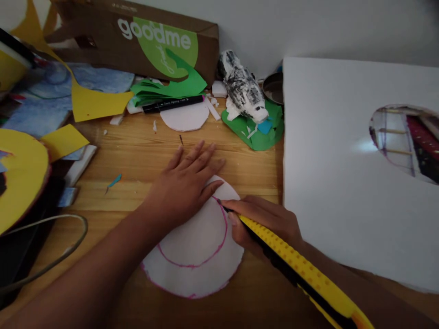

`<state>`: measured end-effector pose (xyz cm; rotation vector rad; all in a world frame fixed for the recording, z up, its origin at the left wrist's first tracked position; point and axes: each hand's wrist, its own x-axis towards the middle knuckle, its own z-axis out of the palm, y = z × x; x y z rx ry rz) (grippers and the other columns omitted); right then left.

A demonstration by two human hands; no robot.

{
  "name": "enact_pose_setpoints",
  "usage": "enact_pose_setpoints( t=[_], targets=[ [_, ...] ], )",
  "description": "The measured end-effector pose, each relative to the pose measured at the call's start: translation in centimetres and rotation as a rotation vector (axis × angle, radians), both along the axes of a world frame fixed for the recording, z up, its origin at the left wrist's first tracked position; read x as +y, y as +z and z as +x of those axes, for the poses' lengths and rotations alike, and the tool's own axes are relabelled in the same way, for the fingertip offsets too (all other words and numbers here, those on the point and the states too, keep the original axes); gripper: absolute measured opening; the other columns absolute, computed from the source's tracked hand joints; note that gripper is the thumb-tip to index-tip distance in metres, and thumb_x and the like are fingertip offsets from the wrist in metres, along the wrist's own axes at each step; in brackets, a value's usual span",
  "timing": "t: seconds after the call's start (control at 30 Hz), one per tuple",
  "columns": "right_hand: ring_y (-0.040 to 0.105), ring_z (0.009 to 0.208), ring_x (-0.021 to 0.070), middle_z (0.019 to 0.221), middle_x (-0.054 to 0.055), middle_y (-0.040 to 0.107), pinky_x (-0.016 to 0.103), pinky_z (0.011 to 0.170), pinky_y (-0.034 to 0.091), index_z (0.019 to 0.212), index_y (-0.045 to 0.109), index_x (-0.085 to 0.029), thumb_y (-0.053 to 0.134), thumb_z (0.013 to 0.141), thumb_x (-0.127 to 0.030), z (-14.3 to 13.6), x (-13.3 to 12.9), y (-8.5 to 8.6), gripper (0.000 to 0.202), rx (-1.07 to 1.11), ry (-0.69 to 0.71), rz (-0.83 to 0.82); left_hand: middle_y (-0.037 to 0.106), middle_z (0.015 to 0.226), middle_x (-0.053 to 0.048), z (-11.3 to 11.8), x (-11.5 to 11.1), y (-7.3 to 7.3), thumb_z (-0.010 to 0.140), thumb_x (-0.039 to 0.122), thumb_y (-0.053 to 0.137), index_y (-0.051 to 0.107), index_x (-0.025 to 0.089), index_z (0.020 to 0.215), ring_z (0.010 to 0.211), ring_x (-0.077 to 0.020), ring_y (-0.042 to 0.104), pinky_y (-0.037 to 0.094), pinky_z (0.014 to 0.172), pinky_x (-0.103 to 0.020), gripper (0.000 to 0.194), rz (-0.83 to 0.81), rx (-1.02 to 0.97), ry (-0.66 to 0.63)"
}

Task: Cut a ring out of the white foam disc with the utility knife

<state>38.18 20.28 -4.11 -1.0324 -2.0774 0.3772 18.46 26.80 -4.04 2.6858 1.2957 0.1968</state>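
A white foam-like disc (209, 281) lies flat on the wooden table, with a smaller ring drawn in pink inside its edge. My left hand (187, 185) presses on the upper left of the disc, fingers stretched out past its far edge onto the wood. In my right hand (265, 221) is a yellow and black utility knife (291, 258), gripped near its front end. Its tip meets the pink line at the upper right of the inner ring, close to my left thumb. Part of the ring is hidden under my left hand.
A large white board (329, 201) with an oval hole stands right. Behind are a brown bag (99, 41), green paper (188, 84), a black marker (174, 104) and a black-and-white lumpy model (243, 87). Yellow pieces (24, 183) and a cable (82, 228) lie left.
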Motion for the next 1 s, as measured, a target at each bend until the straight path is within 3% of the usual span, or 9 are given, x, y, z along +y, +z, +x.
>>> enact_pose_setpoints(
  t=[0.23, 0.5, 0.7, 0.83, 1.0],
  targets=[
    [0.066, 0.063, 0.0125, 0.08, 0.002, 0.072, 0.024, 0.06, 0.058, 0.111, 0.068, -0.018, 0.06, 0.086, -0.009, -0.3, -0.7, 0.0, 0.028, 0.082, -0.047, 0.039, 0.026, 0.167, -0.003, 0.1, -0.2, 0.0, 0.106, 0.046, 0.03, 0.038, 0.028, 0.155, 0.156, -0.0255, 0.017, 0.017, 0.124, -0.057, 0.052, -0.03, 0.041, 0.051],
    [0.067, 0.06, 0.0135, 0.077, 0.001, 0.07, 0.024, 0.06, 0.06, 0.11, 0.068, -0.018, 0.061, 0.084, -0.008, -0.1, -1.4, 1.0, 0.029, -0.016, -0.043, 0.055, 0.027, 0.166, -0.002, 0.3, -0.4, 0.0, 0.107, 0.044, 0.029, 0.039, 0.029, 0.154, 0.155, -0.0264, 0.018, 0.017, 0.124, -0.059, 0.051, -0.035, 0.013, 0.089],
    [0.067, 0.063, 0.0111, 0.079, 0.001, 0.071, 0.021, 0.063, 0.058, 0.108, 0.07, -0.019, 0.061, 0.086, -0.01, -0.5, -1.5, 0.1, 0.025, 0.05, -0.087, 0.02, 0.027, 0.166, -0.003, 0.3, -0.6, 0.0, 0.107, 0.041, 0.03, 0.039, 0.028, 0.154, 0.155, -0.0259, 0.018, 0.017, 0.124, -0.06, 0.05, -0.049, 0.003, 0.088],
    [0.069, 0.069, 0.0122, 0.084, 0.004, 0.072, 0.021, 0.069, 0.058, 0.11, 0.07, -0.017, 0.06, 0.088, -0.008, -0.5, -0.7, -0.4, 0.025, 0.048, -0.057, 0.021, 0.025, 0.166, -0.004, 0.6, -1.2, 0.3, 0.107, 0.035, 0.027, 0.038, 0.027, 0.155, 0.155, -0.028, 0.019, 0.019, 0.121, -0.066, 0.049, -0.057, 0.019, 0.174],
    [0.068, 0.067, 0.0139, 0.083, 0.004, 0.072, 0.025, 0.063, 0.058, 0.112, 0.068, -0.019, 0.059, 0.089, -0.01, 0.0, -0.6, 0.3, 0.026, 0.042, -0.015, -0.016, 0.026, 0.166, -0.005, 0.9, -1.6, 0.5, 0.107, 0.034, 0.027, 0.035, 0.025, 0.156, 0.155, -0.0306, 0.018, 0.019, 0.12, -0.069, 0.051, -0.059, 0.034, 0.24]
  ],
)
